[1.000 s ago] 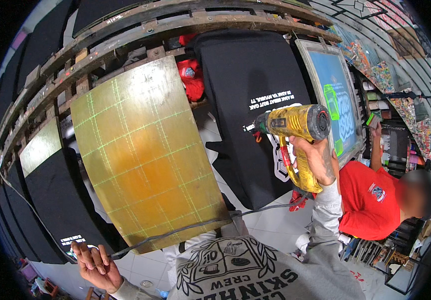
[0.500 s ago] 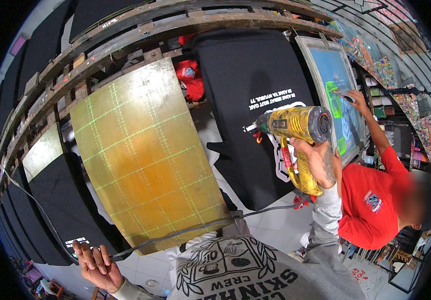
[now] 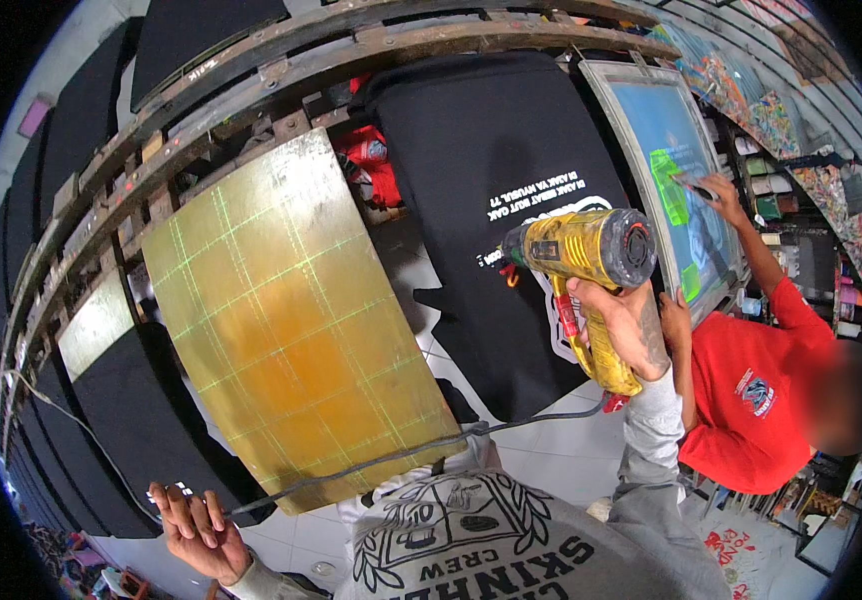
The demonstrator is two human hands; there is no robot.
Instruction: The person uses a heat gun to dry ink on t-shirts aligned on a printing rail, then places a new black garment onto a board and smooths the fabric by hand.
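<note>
My right hand [image 3: 627, 322] is closed round the handle of a yellow and black heat gun [image 3: 586, 245]. Its nozzle points left, over white print on a black T-shirt [image 3: 496, 130] spread on a flat board. Whether it is running I cannot tell. From the grip's base a dark cable [image 3: 351, 468] crosses leftward in front of me. My left hand [image 3: 201, 535] has its fingers curled round that cable at the lower left. Between my hands lies a bare yellowish board [image 3: 281, 300] with a green line grid.
At the right, a co-worker in a red shirt [image 3: 746, 390] holds a tool on a framed screen [image 3: 591, 95] with green ink. A wooden rail [image 3: 381, 50] curves along the far side. Black garments on boards [image 3: 141, 400] line the left. Red cloth [image 3: 376, 165] shows between boards.
The view has shifted slightly. My right hand keeps the heat gun over the shirt's print, a little further left in the picture. The co-worker's lower hand shows more plainly by the screen frame.
</note>
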